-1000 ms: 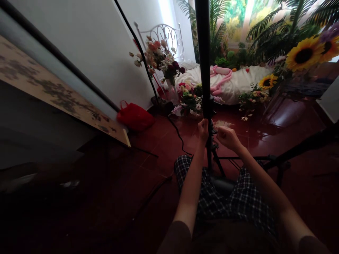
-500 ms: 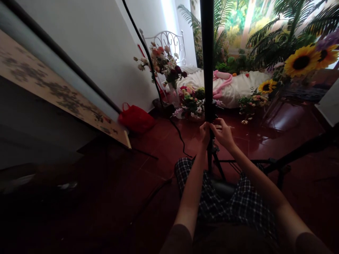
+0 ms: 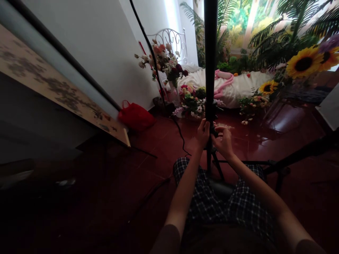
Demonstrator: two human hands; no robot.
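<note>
Red tile floor (image 3: 164,148) runs toward flowers (image 3: 190,104) and a bed (image 3: 227,84); my left hand (image 3: 202,134) curls around the black stand pole (image 3: 210,70), my right hand (image 3: 224,143) pinching narrowly on its knob (image 3: 214,132).

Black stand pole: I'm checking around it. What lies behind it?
Behind the black stand pole, flowers sit on the red floor before a white-covered bed. The pole's section between the left hand and right hand is covered.

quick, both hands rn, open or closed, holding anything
left hand: fingers curled at the black stand pole, cannot tell if gripping it
right hand: partly closed at a small dark fitting on the pole, grip unclear
</note>
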